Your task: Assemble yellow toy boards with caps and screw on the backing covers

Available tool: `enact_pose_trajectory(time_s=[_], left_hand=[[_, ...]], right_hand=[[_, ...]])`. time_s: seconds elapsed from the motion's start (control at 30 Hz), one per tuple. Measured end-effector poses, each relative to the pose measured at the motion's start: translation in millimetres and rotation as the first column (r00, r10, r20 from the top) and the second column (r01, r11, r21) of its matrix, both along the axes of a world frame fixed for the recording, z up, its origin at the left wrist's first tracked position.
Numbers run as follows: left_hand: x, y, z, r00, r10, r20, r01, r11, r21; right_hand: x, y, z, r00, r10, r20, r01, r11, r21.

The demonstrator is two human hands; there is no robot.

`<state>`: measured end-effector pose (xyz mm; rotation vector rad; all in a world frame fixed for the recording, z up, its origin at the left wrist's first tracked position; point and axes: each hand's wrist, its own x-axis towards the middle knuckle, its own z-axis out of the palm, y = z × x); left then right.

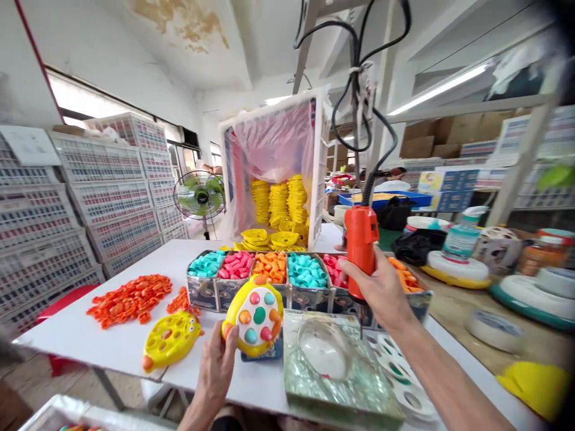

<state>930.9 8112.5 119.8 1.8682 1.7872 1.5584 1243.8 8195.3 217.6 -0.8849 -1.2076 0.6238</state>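
My left hand (218,359) grips a yellow toy (255,316) by its lower left edge. Its white face carries several round knobs in pink, teal, orange and green. In my right hand (381,287) is an orange power screwdriver (360,248), held upright with a black cord running up from its top; its tip is hard to make out. Below and between the hands lies a tape-wrapped block (323,395) with a round hollow. A second yellow toy shell (171,340), with open holes, rests on the table left of my left hand.
Bins (204,287) of teal, pink and orange pieces line the table behind the hands. Orange parts (130,299) lie heaped at left. A tipped crate (318,173) holds stacked yellow shells (278,203). White perforated plates (404,377) lie at right; a fan (200,196) stands behind.
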Motion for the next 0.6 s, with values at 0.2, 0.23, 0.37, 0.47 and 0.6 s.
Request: enact_pose_trajectory(time_s=[0.2,0.23,0.37,0.47,0.6], left_hand=[[-24,-42,-14.0,0.553,-0.051,0.832,0.175,0.983,-0.056],[-28,-48,-18.7,0.448,-0.029,0.893,0.164,0.985,-0.050],[-48,-71,-38.1,0.238,0.063,0.969,0.041,0.996,-0.075],[-64,-87,-48.7,0.194,0.095,0.976,-0.009,0.995,-0.095],[-80,-102,-59.0,0.178,0.141,0.974,-0.086,0.988,-0.128]], right_hand=[[-19,3,-2.0,0.998,0.027,-0.062,-0.029,0.999,-0.045],[-22,4,-2.7,0.997,0.025,-0.074,-0.028,0.998,-0.049],[-37,6,-5.0,0.996,0.032,-0.084,-0.037,0.998,-0.052],[-45,4,-4.4,0.995,0.014,-0.094,-0.019,0.998,-0.053],[-54,3,-5.7,0.995,-0.076,-0.065,0.071,0.995,-0.069]])
